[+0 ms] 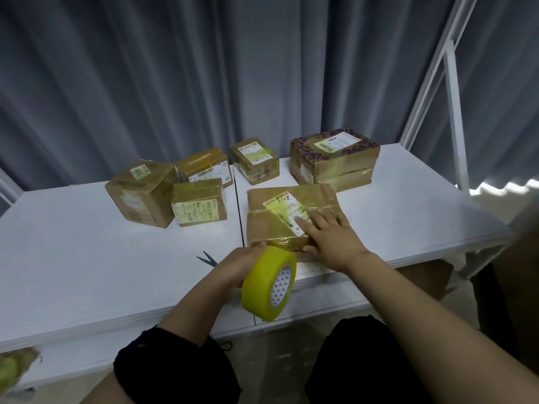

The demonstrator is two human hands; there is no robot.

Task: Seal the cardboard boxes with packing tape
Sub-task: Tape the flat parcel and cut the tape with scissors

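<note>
A flat cardboard box (271, 223) with a white and yellow label lies on the white table (87, 258) near its front edge. My right hand (329, 237) rests flat on the box's right half, fingers spread over the label. My left hand (236, 266) grips a big yellow roll of packing tape (262, 287) just in front of the box's near edge. A clear strip of tape runs from the roll up onto the box.
Several taped cardboard boxes stand at the back: a tilted one (143, 193), a small one (199, 202), another behind (204, 166), one in the middle (253, 160) and a large patterned one (335, 158). Scissors (207, 259) lie left of my left hand.
</note>
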